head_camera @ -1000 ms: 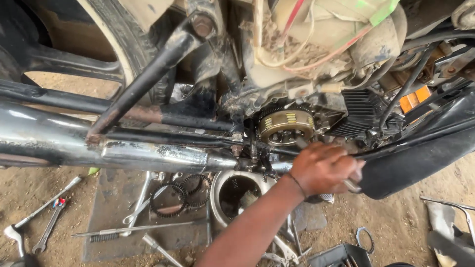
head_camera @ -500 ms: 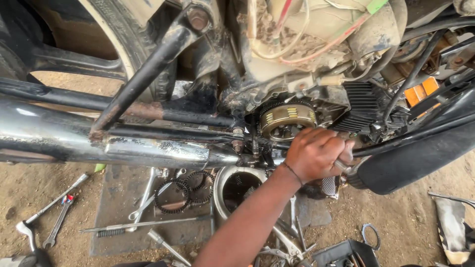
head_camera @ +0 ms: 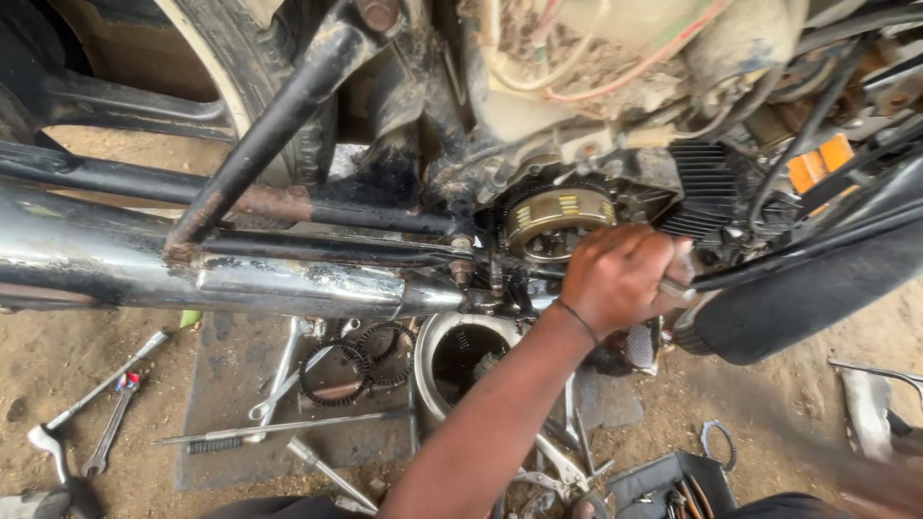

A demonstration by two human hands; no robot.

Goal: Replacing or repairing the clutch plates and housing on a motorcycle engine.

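Note:
My left hand reaches up from the bottom of the view to the side of a motorcycle engine. It is closed around a metal tool handle just below and right of the exposed round clutch assembly. The tool's working end is hidden behind my fingers. A thin dark band sits on my wrist. My right hand does not show clearly; only a blurred shape lies at the bottom right corner.
A chrome exhaust pipe and black frame tubes cross the left. On a dark mat on the dirt lie clutch rings, a round metal cover, spanners and a screwdriver. A black seat edge juts right.
My hand has shifted slightly up and left along the engine, staying closed on the tool. The view has moved a little closer to the clutch.

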